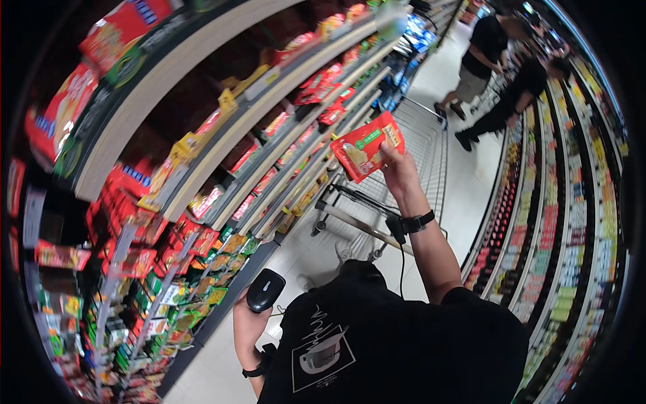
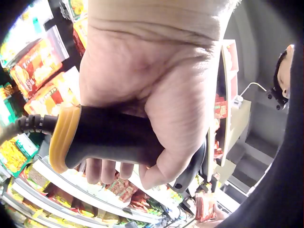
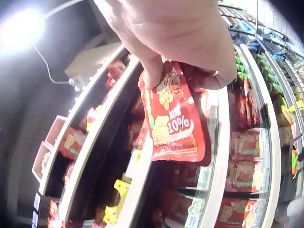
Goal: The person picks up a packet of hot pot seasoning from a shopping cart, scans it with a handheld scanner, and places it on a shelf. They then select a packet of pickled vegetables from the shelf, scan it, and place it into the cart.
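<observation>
My right hand (image 1: 402,176) pinches a red food pouch (image 1: 363,149) by one edge, held up in front of the shelves. In the right wrist view the thumb lies on the front of the pouch (image 3: 175,135), which has "10%" printed on it. Lower down, at the left, my left hand (image 1: 250,328) grips a black barcode scanner (image 1: 266,291), its rounded head uppermost. The left wrist view shows fingers wrapped around the scanner handle (image 2: 118,137), with a yellow end and a cable (image 2: 35,124) leading off.
Shelves (image 1: 161,87) of red and green packets run along the left. A wire shopping cart (image 1: 363,219) stands ahead, just beyond the right forearm. Two people (image 1: 486,47) are farther up the aisle, beside shelves of bottles and jars (image 1: 538,236) on the right.
</observation>
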### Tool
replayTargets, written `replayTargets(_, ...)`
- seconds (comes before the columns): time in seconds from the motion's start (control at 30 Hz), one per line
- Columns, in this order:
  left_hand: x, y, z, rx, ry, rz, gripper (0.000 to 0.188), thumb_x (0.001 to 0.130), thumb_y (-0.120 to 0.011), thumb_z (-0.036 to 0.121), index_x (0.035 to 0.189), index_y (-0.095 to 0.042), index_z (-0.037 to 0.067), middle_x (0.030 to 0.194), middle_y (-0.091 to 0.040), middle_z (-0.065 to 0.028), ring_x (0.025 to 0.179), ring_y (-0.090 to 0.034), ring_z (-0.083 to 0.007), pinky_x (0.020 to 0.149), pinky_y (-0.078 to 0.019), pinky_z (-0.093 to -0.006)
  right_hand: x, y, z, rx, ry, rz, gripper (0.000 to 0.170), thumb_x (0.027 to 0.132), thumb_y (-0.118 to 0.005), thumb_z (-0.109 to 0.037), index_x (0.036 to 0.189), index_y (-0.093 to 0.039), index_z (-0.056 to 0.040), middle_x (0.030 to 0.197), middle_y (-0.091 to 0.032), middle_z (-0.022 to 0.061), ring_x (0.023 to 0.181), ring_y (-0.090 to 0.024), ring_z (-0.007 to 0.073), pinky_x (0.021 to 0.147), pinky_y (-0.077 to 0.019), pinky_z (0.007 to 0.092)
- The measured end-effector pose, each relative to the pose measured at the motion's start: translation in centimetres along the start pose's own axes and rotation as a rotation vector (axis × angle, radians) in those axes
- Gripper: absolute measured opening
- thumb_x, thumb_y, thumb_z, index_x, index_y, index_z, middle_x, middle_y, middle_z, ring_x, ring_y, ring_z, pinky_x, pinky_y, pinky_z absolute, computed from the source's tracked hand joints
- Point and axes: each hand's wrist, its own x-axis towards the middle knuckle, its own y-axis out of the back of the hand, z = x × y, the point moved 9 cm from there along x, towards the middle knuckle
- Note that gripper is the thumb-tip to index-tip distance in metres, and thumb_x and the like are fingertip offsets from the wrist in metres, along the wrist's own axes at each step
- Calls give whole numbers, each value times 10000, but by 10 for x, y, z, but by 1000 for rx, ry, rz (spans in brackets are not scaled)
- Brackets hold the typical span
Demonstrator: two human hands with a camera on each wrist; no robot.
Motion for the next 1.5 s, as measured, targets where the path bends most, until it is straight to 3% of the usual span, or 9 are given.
replayTargets(0.13,27,-13,11,68,-8,-160,400,788,-796,-40,1186,-760,-55,1224,-781,-207,1070,-792,-342,919,-600,-369,-32,20,-51,389,20,71,300,1076,-740,-196,1324,-678,-38,1229,-776,66,1127,-749,228,1101,-582,470)
replayTargets(0.17,34,-17,14,84,-6,-194,398,791,-797,-38,1187,-761,-56,1231,-780,-210,1074,-793,-343,922,-601,-372,-16,81,-39,514,48,119,286,1132,-657,-239,1334,-660,-37,1226,-771,83,1143,-755,239,1077,-608,475)
replayTargets(0.23,47,-25,22,111,-31,-248,399,799,-802,-33,1195,-761,-56,1243,-778,-214,1082,-792,-343,926,-603,-376,-30,95,-46,548,67,144,283,1140,-642,-309,1223,-678,-41,1067,-777,101,916,-803,226,920,-694,397)
replayTargets(0.4,77,-47,43,155,-126,-310,437,817,-821,-13,1248,-753,-48,1263,-774,-221,1117,-788,-345,950,-605,-384,-49,135,-36,554,43,321,358,1135,-647,-273,1381,-620,-14,1262,-758,170,1042,-804,330,906,-718,478)
replayTargets(0.73,109,-103,101,123,-19,-288,507,797,-842,-11,1295,-747,-9,1304,-768,-207,1153,-774,-345,986,-598,-377,63,271,59,87,-547,377,339,1087,-665,-67,1393,-590,56,1258,-752,227,1073,-796,343,939,-699,519)
replayTargets(0.8,103,-107,102,148,-42,-210,509,795,-835,9,1287,-713,-40,1088,-798,-174,970,-780,-256,894,-599,-367,104,303,99,62,-670,326,342,1079,-679,-71,1383,-598,61,1245,-757,231,1075,-796,345,936,-698,524)
replayTargets(1.0,69,-110,87,189,255,-132,545,781,-816,-32,1313,-698,-45,1151,-795,-232,1063,-795,-358,942,-608,-395,184,346,169,-157,-761,358,323,997,-786,-28,1272,-646,66,1097,-801,189,946,-818,337,873,-698,509)
replayTargets(1.23,38,-109,89,221,513,-47,533,744,-785,-56,1272,-710,-42,1067,-798,-178,953,-779,-285,889,-601,-378,228,427,281,-363,-849,387,192,974,-853,-111,1048,-688,-45,890,-765,80,671,-722,247,580,-580,438)
replayTargets(1.5,47,-112,91,228,584,-31,456,763,-791,-23,1213,-723,-28,1034,-781,-154,906,-749,-252,841,-590,-373,223,437,327,-256,-817,382,222,969,-836,-55,1123,-676,-48,851,-709,62,663,-622,221,648,-542,419)
